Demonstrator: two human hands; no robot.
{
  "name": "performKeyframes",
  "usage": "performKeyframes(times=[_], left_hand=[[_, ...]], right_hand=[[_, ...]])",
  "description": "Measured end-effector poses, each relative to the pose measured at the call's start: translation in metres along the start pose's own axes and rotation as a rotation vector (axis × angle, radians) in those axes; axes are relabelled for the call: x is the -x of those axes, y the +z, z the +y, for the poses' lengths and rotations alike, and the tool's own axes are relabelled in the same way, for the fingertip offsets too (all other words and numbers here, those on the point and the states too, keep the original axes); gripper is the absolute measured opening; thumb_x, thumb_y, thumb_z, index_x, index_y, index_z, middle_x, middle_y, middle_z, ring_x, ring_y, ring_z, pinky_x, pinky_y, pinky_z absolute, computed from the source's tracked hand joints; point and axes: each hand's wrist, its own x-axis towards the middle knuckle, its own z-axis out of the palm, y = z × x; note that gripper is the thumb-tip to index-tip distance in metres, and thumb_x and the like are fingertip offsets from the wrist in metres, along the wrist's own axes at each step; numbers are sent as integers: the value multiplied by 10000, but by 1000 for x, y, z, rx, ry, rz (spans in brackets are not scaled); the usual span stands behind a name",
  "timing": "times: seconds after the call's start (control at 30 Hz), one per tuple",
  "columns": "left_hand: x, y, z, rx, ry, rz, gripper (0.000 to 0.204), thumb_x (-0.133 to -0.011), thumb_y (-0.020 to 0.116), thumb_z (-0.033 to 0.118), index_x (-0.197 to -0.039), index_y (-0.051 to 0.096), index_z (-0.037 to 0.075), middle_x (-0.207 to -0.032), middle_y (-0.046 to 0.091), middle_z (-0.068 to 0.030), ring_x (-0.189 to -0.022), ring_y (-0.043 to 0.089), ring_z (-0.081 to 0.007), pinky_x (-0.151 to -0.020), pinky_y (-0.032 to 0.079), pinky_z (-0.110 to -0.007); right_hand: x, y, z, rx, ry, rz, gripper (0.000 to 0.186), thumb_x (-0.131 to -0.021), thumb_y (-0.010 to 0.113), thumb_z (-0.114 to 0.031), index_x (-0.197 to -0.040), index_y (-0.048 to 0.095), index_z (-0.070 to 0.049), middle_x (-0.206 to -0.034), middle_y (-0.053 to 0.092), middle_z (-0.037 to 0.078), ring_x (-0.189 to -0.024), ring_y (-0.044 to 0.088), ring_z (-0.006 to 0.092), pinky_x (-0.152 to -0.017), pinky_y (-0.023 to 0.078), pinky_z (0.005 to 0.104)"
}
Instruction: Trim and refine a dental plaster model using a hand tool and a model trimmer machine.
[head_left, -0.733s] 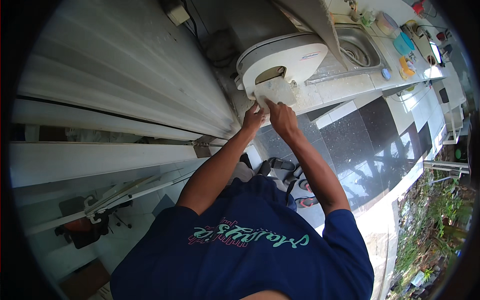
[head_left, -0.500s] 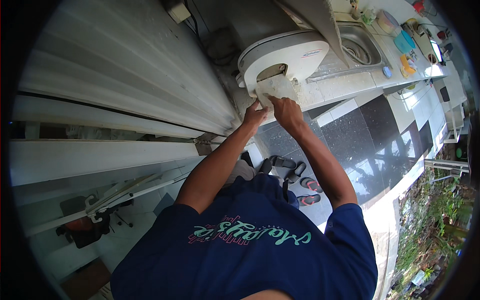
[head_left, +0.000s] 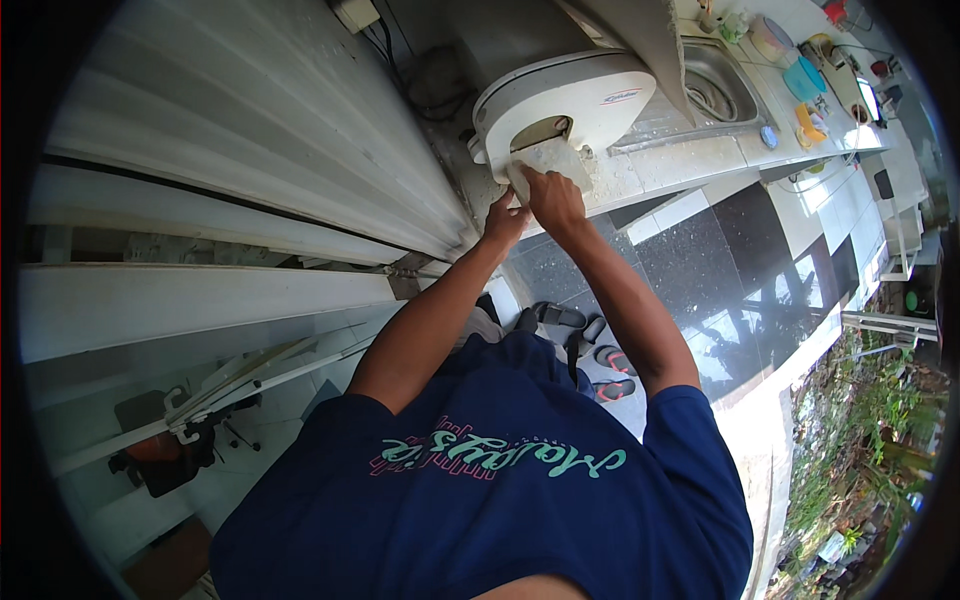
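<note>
So both your hands are up top, just right of center — the one pale flat plate [head_left: 568, 160] sits right above them in the frame, at the front of one white machine [head_left: 605, 92]. Your right hand [head_left: 556, 203] is curled, fingertips at the plate's lower edge, with your left hand [head_left: 507, 220] close beside it. Can't tell if either's pinching anything. Upper right: one sink [head_left: 735, 76], one blue tub [head_left: 803, 82]. Two red-strapped sandals [head_left: 613, 391] lie lower down — right of center.

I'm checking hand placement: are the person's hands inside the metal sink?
No, the left hand and right hand are both at the front of the white bench machine, left of the metal sink.
</note>
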Motion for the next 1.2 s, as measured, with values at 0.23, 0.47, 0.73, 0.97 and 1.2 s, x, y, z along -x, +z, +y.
performKeyframes(times=[0.23,0.47,0.73,0.97,1.2], left_hand=[[-14,-2,2,-230,-6,79,633,-838,683,198,-1418,440,132,-1000,713,-150,-915,683,-210,-803,506,-325],[-12,-3,3,-393,27,78,627,-816,699,233,-1389,472,124,-1005,712,-159,-942,684,-248,-846,501,-351],[-20,-1,-9,-437,30,149,600,-810,692,252,-1370,499,156,-962,717,-143,-1010,660,-268,-875,500,-357],[-23,-2,-9,-371,32,106,589,-821,678,246,-1373,492,161,-954,718,-145,-923,687,-248,-827,516,-352],[-17,-1,1,-299,-16,92,594,-837,678,226,-1391,472,167,-907,721,-101,-766,678,-173,-726,523,-313]], right_hand=[[4,-10,3,102,90,-118,393,-873,476,-120,-1231,626,-184,-858,666,257,-780,665,414,-697,535,506],[0,-1,18,69,75,-26,373,-897,465,-116,-1225,633,-170,-872,665,260,-802,660,423,-721,531,509],[7,-10,19,67,78,-63,337,-896,494,-119,-1189,656,-159,-933,680,228,-848,664,407,-746,539,483],[16,-10,28,67,48,-113,353,-895,472,-135,-1199,649,-162,-900,683,219,-823,668,399,-730,540,483],[-1,-19,5,88,-6,50,363,-890,468,-120,-1195,658,-170,-851,676,235,-801,665,405,-714,536,487]])
